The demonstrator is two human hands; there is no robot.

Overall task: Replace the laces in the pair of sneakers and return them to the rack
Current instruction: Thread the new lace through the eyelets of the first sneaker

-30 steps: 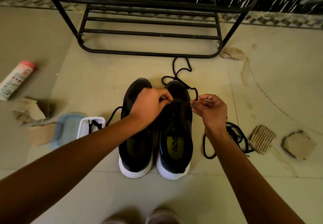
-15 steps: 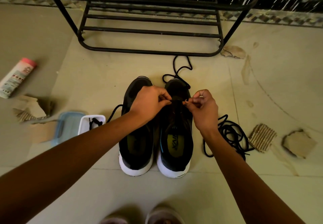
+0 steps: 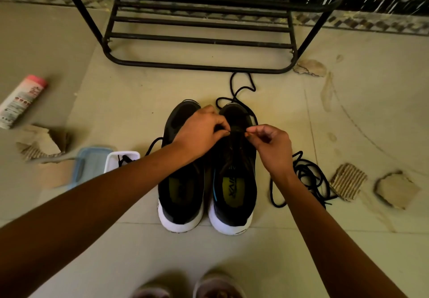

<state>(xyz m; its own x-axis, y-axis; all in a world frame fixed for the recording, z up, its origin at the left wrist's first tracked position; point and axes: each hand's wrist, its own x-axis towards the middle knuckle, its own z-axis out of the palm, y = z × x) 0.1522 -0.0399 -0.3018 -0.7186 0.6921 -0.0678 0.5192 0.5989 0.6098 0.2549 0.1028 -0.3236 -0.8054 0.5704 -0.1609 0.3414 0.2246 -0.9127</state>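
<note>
Sneakers [image 3: 232,207] between container [image 3: 120,158] and loose laces [image 3: 301,170].

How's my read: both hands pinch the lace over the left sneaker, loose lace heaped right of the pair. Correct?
No: head view shows left hand and right hand pinching the lace over the right sneaker. Loose lace placement is correct.

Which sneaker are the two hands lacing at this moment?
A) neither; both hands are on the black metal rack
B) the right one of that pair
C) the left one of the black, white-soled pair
B: the left hand and the right hand both pinch the black lace over the front eyelets of the right black white-soled sneaker, which stands on the floor short of the black metal rack.
</note>
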